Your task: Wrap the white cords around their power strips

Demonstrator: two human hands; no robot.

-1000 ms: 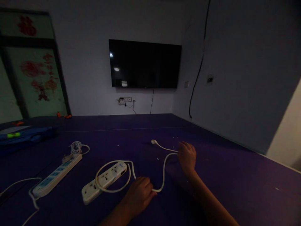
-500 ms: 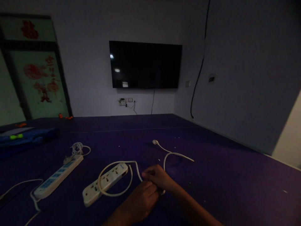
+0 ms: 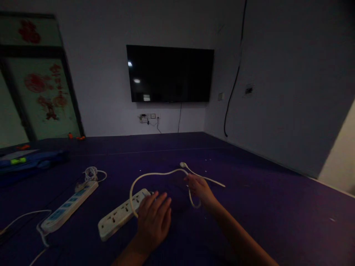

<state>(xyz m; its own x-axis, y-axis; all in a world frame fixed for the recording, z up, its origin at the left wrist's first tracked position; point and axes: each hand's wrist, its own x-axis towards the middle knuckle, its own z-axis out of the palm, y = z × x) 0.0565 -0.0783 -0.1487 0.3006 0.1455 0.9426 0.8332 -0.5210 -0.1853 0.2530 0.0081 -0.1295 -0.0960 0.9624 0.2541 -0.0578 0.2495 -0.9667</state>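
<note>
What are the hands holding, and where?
The right hand grips the white cord mid-length; the left hand lies open at the power strip end.

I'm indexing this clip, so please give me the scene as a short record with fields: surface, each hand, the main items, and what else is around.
surface: dark purple mat
left hand: flat, fingers spread, resting on the cord end of the white power strip
right hand: closed on the white cord, which arcs back to the strip
plug: on the mat just beyond the right hand
nearby: second power strip to the left
background: dark television on the wall
</note>
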